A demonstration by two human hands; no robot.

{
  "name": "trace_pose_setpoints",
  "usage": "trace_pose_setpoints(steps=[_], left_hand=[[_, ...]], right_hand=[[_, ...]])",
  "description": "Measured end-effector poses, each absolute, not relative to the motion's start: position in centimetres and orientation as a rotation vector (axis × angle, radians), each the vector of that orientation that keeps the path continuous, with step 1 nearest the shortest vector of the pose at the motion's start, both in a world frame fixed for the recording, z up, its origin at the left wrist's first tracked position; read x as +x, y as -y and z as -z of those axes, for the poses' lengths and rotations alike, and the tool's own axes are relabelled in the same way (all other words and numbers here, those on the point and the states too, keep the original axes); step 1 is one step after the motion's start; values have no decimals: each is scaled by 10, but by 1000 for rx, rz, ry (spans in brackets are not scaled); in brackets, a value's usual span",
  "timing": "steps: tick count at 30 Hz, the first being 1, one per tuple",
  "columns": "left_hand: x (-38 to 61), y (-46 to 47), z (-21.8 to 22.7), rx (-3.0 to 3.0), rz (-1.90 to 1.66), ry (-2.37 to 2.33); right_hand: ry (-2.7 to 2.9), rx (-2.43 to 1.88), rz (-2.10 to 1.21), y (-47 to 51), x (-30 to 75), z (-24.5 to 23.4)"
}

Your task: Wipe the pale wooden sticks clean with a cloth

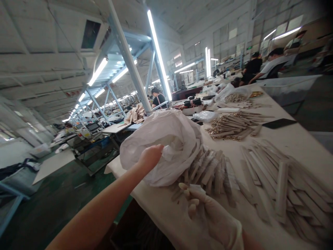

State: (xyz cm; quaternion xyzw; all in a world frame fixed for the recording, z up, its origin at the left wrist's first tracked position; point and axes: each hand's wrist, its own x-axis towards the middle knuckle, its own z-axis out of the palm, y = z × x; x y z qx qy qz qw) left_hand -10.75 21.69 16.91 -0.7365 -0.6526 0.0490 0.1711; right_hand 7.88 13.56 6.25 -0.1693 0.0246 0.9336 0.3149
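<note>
My bare left hand (152,154) reaches into the mouth of a large white plastic bag (145,132) at the table's left edge. Its fingers are closed, with a crumpled piece of thin whitish plastic (169,152) at the tips. Lower down, my right hand (205,205) wears a pale glove, and its fingers are curled together. Something thin and pale shows at those fingers, too blurred to name. Just beyond it lie flat strips in clear plastic (208,168), partly against the bag. To the right spreads a heap of loose beige strips (282,187).
A pile of strips with metal ends (234,125) lies farther back on the table (223,144), beside a dark flat panel (279,123). A white bin (288,88) stands off its right edge. People (273,64) sit at the back right. A slanted metal post (130,59) rises behind the bag.
</note>
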Motion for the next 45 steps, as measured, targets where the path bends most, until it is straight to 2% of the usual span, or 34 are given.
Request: trace_pose_setpoints(steps=[6,13,16,21,24,27,31,34,39,45], left_hand=[[-75,-153,-127,-2232,-277,1543],[-61,-106,-102,-2468,-223,1303],[-65,-93,-100,-2563,-202,1423],[-76,-71,-109,-2652,-40,2039],[-89,-60,-123,-2767,20,2212],[-108,-61,-132,-2759,412,2532],[-126,-79,-121,-2306,1451,2788],[-121,-97,-101,-2202,1783,2836],[-95,-129,-65,-2287,1647,2695],[-76,-141,-40,-2374,1114,2296]], right_hand=[[41,-280,-2482,-147,58,-51],[218,-329,-2526,-153,38,-15],[267,-318,-2495,-150,37,-11],[306,-514,-2434,-150,47,-17],[304,-555,-2331,-150,54,-17],[307,-538,-2302,-148,59,-15],[303,-487,-2424,-143,60,-15],[322,-474,-2484,-141,60,-16],[371,-527,-2511,-141,62,-12],[383,-381,-2557,-141,63,-7]])
